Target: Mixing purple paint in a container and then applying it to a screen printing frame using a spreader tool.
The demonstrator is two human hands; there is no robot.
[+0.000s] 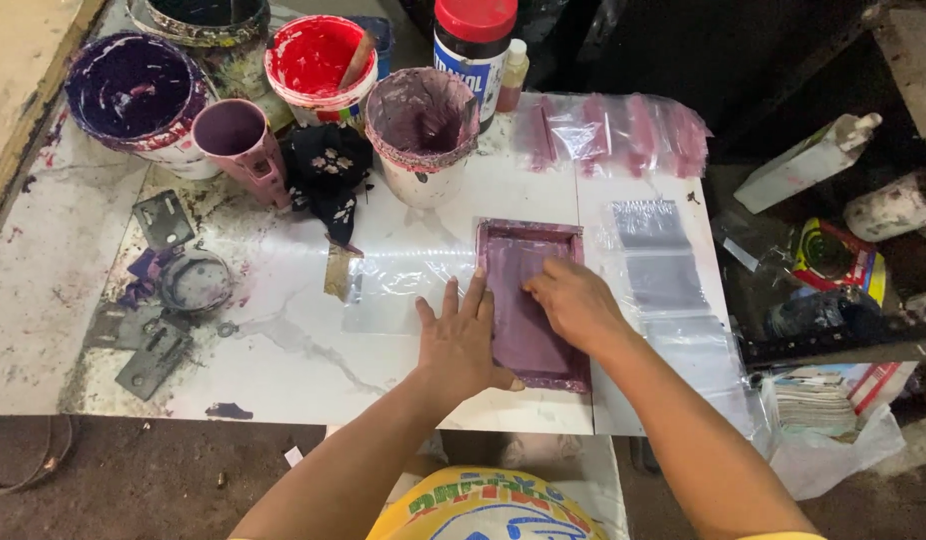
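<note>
Head view: a person's two bare hands work at a white table [283,360] stained with paint.
Left hand: the left hand [461,340] lies flat, palm down, fingers spread, on the left rail of the frame, near the front edge of the table.
Right hand: the right hand [575,305] rests on the mesh of the frame, fingers curled and pressed together; whether it pinches anything cannot be told.
Frame: the frame [531,305] is a small rectangular purple-stained screen, lying flat near the front edge, right of the table's middle.
Film: a clear film [393,285] lies under and just left of the frame, touching it.
Bags: a row of clear bags [668,280] runs along the right edge, just beside the frame; more bags with pink marks [613,132] lie at the far right corner.
Pots: a purple pot [421,135] stands beyond the frame; a red pot [318,60] and a dark purple pot [138,95] stand along the far edge.
Cup: a mauve cup [245,145] leans between the pots.
Cloth: a black cloth [328,175] lies beside the cup.
Brackets: metal brackets [158,290] lie near the left edge.
</note>
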